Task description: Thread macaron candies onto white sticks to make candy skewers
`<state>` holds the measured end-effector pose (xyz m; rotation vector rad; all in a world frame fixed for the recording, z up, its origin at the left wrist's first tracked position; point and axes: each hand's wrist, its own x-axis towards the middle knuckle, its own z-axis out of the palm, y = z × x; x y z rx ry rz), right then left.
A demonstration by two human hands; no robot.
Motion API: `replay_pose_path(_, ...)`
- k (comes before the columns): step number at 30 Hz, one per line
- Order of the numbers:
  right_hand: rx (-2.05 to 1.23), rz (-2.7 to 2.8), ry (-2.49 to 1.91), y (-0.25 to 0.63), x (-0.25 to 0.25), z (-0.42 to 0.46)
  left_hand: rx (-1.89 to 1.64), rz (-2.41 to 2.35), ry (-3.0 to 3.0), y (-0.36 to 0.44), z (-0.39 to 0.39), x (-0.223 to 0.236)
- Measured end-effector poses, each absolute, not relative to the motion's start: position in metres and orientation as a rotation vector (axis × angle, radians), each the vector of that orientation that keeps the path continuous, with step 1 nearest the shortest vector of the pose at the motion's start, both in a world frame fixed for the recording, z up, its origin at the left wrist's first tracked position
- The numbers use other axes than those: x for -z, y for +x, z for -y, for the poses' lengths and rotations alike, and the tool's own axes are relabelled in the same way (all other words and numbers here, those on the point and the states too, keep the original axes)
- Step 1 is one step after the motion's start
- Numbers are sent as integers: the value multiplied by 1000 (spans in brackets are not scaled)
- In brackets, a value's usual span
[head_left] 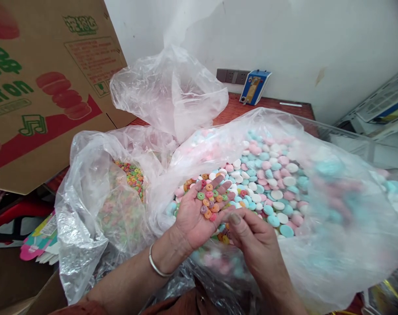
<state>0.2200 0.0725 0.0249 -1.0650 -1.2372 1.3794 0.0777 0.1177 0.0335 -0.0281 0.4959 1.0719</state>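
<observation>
My left hand [194, 221] is palm up, fingers stretched out, with several small ring candies [209, 202] in orange, green, red and purple lying on it. My right hand [249, 229] is close beside the left fingers, its thumb and forefinger pinched together; whatever is between them, if anything, is hidden. Under both hands lies a large clear plastic bag [333, 262], full of pink, white and pale blue button-shaped sweets [277, 194]. More ring candies are scattered on the sweets near my left fingers. To the left, a second plastic bag [83, 175] holds many ring candies [133, 178].
A large printed cardboard box [54, 57] stands at the left. Behind the bags are a crumpled plastic bag [169, 83], a blue device [256, 87] and wall sockets [232, 76]. White racks [376, 105] are at the right. Colourful cards [41, 238] lie at lower left.
</observation>
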Motion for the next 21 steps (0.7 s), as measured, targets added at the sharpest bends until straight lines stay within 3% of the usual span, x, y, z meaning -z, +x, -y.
replay_pose_path(4, -1076, 1732, -1131, 212, -23, -66, -1056, -639, -39, 81, -120, -42)
replay_pose_path(9, -815, 1737, -1359, 214, -10, -71, -1083, -583, -11, 78, -120, -48)
replay_pose_path(21, -1034, 1418, -1450, 219, -4, -76, -1359, -734, 438, 66, -122, -52)
